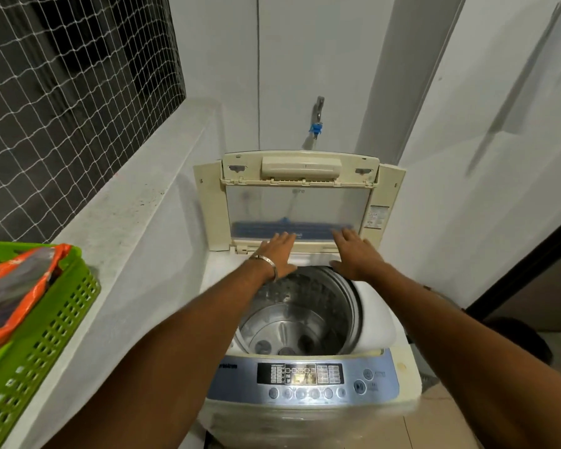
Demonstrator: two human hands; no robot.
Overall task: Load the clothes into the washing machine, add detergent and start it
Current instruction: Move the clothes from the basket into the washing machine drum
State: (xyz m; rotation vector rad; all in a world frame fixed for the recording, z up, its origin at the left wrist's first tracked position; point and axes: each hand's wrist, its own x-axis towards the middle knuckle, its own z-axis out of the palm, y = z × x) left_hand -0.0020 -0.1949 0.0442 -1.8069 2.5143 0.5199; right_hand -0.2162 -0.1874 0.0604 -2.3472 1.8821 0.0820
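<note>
A top-loading washing machine point(305, 319) stands in a narrow corner, its folding lid point(297, 199) raised upright at the back. Both arms reach forward over the open drum point(302, 315). The left hand point(277, 254) and the right hand point(353, 254) lie flat with fingers spread against the lower edge of the lid, just above the rear rim of the opening. Neither grip closes on anything: both are released, palms pressing or resting on the lid panel.

The drum looks bare, with only its metal wall and the agitator plate at the bottom showing, so by my reading loading has not begun. The clothes point(17, 286) sit in a green basket point(46, 335) on the ledge to the left, well apart from the machine and behind the line of the outstretched left arm. The basket lies to the left and nearer the person than either hand, so the left hand is the closer one for a reach; it would have to draw back and swing outward.

The basket is cut off by the left edge, and its contents are blurred: an orange piece and something grey, no more can be told. No detergent is in view. The control panel point(300, 379) faces the camera, but its button labels are too small to read. A tap point(318, 118) with a blue fitting sits on the wall behind.
</note>
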